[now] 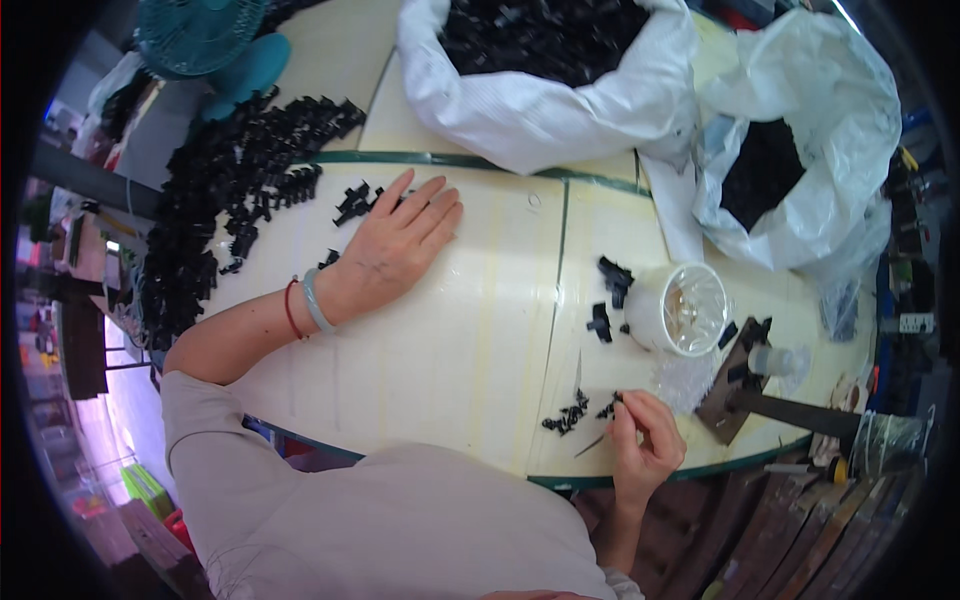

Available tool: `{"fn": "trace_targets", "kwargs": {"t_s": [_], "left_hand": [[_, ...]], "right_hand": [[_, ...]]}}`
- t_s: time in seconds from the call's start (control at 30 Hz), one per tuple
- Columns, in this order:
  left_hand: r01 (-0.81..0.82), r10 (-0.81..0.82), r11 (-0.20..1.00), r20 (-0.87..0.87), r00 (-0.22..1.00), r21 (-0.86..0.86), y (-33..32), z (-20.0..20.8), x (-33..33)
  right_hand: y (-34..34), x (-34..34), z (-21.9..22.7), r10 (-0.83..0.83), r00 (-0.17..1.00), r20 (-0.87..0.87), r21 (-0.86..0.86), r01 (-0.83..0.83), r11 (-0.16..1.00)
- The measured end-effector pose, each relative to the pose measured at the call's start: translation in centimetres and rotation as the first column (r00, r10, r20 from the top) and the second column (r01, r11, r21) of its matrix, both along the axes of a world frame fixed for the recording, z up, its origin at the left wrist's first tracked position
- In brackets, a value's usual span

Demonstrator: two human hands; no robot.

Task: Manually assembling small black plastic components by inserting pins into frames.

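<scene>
My left hand (405, 240) lies palm down on the pale tabletop with its fingers stretched out. A few black plastic parts (352, 203) sit by its fingertips, partly covered by them. Near the table's front edge, my right hand (648, 440) is closed in a pinch. At its thumb and fingertip shows a small black piece (609, 409), too small to name. Just left of it is a little heap of small black pieces (568, 414). A thin dark pointed object (590, 447) lies below that heap.
Many black plastic parts (215, 180) are piled at the left, near a teal fan (200, 40). Large white sacks (540, 110) with black parts stand at the back. On the right are a clear-lined tub (650, 310), loose black parts (615, 280) and a brown plate (722, 400) with a dark bar.
</scene>
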State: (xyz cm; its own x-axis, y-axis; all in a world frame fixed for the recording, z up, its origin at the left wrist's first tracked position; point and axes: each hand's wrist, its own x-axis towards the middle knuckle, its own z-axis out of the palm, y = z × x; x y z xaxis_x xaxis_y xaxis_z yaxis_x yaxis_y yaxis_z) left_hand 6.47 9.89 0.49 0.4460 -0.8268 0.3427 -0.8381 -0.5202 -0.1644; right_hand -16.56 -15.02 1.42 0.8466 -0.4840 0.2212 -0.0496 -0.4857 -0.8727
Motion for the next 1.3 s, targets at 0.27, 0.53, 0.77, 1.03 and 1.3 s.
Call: {"fn": "trace_targets", "kwargs": {"t_s": [0.27, 0.53, 0.77, 1.03, 1.3], "left_hand": [[0.223, -0.215, 0.892, 0.067, 0.974, -0.393, -0.5, 5.6, 2.4], [-0.281, 0.206, 0.886, -0.23, 0.951, -0.369, -13.3, 8.9, 22.2], [-0.435, 0.323, 0.811, -0.32, 0.891, -0.391, -15.0, 7.2, 24.8], [-0.347, 0.187, 0.849, -0.387, 0.903, -0.4, -14.9, 7.1, 23.1], [-0.389, 0.125, 0.724, -0.446, 0.886, -0.569, -12.8, 6.5, 23.0]], "right_hand": [[1.5, 0.9, -1.1, 0.057, 0.996, 0.075, -0.161, -0.044, 0.986], [3.0, 0.8, -1.2, 0.141, 0.982, 0.124, -0.38, -0.084, 0.921], [3.5, 3.1, -0.2, 0.265, 0.962, -0.071, -0.617, -0.251, 0.746], [2.2, 3.4, 2.4, 0.176, 0.927, -0.332, -0.574, -0.346, 0.742], [5.1, 21.5, 11.7, 0.418, 0.87, 0.262, -0.443, -0.276, 0.853]]}}
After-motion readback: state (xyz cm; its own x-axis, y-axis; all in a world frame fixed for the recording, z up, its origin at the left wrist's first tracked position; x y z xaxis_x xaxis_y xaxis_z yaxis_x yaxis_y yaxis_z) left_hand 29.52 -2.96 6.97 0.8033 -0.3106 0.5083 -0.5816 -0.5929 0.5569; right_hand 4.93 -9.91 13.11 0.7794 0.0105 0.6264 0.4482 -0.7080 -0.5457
